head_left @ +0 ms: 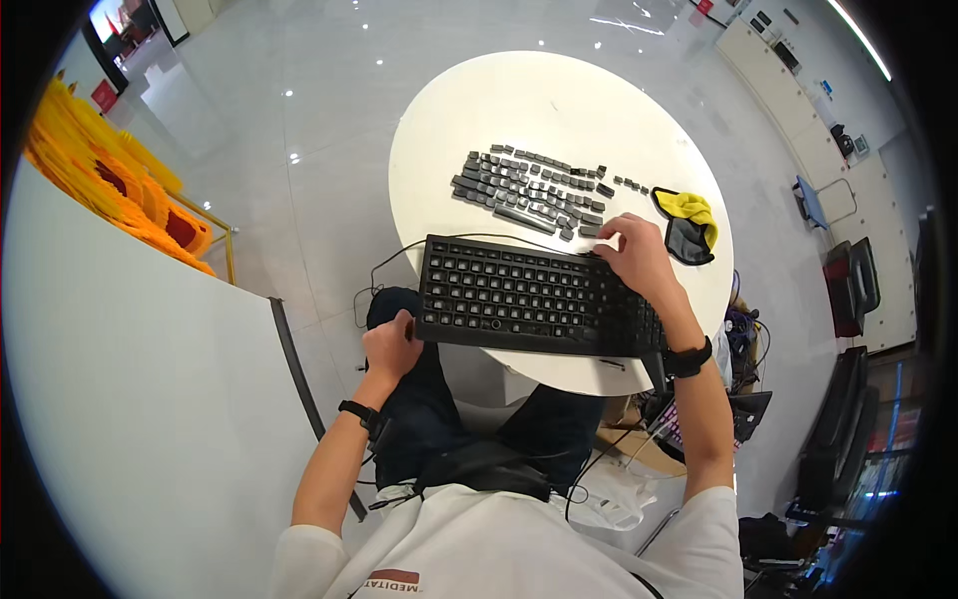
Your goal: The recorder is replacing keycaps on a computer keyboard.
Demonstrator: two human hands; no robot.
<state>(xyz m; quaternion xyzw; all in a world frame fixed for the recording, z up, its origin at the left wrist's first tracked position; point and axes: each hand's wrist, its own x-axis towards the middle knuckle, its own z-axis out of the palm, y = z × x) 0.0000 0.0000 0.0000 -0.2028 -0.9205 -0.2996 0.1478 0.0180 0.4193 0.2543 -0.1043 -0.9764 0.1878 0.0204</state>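
A black keyboard (pixel 519 297) without its keycaps rests tilted over the near edge of the round white table (pixel 569 90), its switches bare. My left hand (pixel 392 346) is closed around its lower left corner. My right hand (pixel 636 254) reaches over its upper right part, thumb and fingers curled in a pinch by the far edge. Whatever those fingertips hold, if anything, is too small to make out. Just beyond them lie dark grey keycaps (pixel 534 190), spread in loose rows. A yellow and grey cloth (pixel 689 225) sits right of my right hand.
A black cable runs from the keyboard along its far edge and off the table's left side. To the left stand a white panel (pixel 120 379) and something orange and fluffy (pixel 120 180). Boxes, cables and another keyboard (pixel 671 424) crowd the floor at the lower right.
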